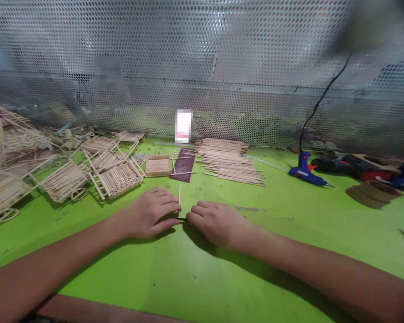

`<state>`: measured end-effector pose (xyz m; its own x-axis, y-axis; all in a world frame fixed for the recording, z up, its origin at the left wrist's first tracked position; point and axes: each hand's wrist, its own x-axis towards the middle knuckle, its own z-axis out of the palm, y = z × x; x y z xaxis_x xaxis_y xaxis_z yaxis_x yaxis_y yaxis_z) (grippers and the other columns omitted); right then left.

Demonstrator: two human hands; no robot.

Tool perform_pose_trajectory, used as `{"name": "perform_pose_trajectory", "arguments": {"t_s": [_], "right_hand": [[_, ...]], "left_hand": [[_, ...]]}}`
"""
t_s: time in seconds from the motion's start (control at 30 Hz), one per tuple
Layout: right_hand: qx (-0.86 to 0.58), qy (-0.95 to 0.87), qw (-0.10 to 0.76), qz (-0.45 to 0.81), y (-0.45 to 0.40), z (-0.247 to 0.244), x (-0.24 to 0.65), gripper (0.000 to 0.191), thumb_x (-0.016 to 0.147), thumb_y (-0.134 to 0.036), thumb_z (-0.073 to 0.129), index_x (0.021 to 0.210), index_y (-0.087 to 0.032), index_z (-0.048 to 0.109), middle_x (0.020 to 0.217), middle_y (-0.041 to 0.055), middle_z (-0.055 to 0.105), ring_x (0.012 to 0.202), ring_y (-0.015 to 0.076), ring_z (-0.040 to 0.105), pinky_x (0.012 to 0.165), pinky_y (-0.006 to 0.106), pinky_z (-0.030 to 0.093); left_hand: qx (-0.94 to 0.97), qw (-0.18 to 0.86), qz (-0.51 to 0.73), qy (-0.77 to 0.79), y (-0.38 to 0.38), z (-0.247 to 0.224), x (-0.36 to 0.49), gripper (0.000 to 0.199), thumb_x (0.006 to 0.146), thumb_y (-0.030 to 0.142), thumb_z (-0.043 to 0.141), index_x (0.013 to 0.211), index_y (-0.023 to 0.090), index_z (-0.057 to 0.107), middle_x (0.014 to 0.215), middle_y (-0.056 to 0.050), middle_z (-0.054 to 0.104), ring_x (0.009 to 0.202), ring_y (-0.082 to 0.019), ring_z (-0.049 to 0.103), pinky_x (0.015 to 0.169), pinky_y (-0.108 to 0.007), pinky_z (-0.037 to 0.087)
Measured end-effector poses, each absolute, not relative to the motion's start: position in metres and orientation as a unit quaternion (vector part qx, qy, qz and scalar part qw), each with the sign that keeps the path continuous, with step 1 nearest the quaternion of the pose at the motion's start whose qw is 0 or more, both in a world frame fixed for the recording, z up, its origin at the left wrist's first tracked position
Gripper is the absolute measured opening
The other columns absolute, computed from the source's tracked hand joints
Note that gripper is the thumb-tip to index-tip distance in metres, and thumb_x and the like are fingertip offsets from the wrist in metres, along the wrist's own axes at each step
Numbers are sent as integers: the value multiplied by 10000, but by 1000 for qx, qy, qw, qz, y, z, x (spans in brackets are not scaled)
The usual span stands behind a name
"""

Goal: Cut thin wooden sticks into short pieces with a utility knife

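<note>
My left hand (153,211) rests low over the green table, its thumb and fingers closed on a thin wooden stick (179,193) that points away from me. Close beside it, my right hand (215,220) is curled round a thin dark tool (182,219). The narrow dark end of that tool bridges the small gap between both hands and meets the near end of the stick. The fingers hide most of it, so its exact kind cannot be made out. A small orange-red spot shows behind my right hand.
Small stick-built carts (116,177) crowd the left side. Past my hands lie a pile of wooden sticks (229,161), a dark plate (183,166) and a shallow stick tray (157,165). To the right are a blue glue gun (306,172) and a brown tape roll (372,194). Perforated metal (202,67) stands behind.
</note>
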<state>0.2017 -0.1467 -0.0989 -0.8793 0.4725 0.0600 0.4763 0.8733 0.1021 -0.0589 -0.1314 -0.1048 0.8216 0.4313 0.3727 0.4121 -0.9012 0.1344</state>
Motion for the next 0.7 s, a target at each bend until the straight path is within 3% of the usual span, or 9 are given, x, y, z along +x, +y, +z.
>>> {"name": "perform_pose_trajectory", "arguments": {"t_s": [0.1, 0.27, 0.53, 0.7], "right_hand": [[-248, -967, 16, -56, -147, -97, 202, 143, 965, -102, 620, 1080, -154, 687, 906, 57, 714, 851, 205, 630, 789, 320, 496], [-246, -968, 8, -46, -146, -94, 198, 136, 970, -97, 609, 1061, -155, 691, 904, 55, 714, 838, 205, 633, 762, 318, 502], [-244, -969, 22, -36, -145, -96, 183, 141, 1003, -117, 597, 1107, -145, 688, 937, 60, 723, 888, 212, 650, 811, 333, 523], [-242, -968, 29, -65, -146, -98, 184, 123, 1031, -155, 588, 1120, -138, 671, 978, 69, 731, 902, 215, 656, 841, 345, 507]], "left_hand": [[959, 10, 196, 205, -133, -103, -54, 204, 1071, 259, 555, 951, 160, 687, 907, -48, 707, 866, -202, 613, 825, -356, 463], [966, -1, 184, 181, -131, -97, -53, 187, 984, 125, 635, 802, 165, 618, 812, -21, 630, 810, -191, 523, 717, -339, 369], [969, 3, 162, 188, -128, -93, -69, 170, 1012, 191, 646, 844, 168, 633, 917, -47, 648, 885, -202, 551, 791, -348, 410], [953, 42, 187, 236, -121, -99, -71, 242, 1082, 209, 467, 1121, 166, 702, 1055, -75, 731, 963, -226, 655, 899, -401, 508]]}}
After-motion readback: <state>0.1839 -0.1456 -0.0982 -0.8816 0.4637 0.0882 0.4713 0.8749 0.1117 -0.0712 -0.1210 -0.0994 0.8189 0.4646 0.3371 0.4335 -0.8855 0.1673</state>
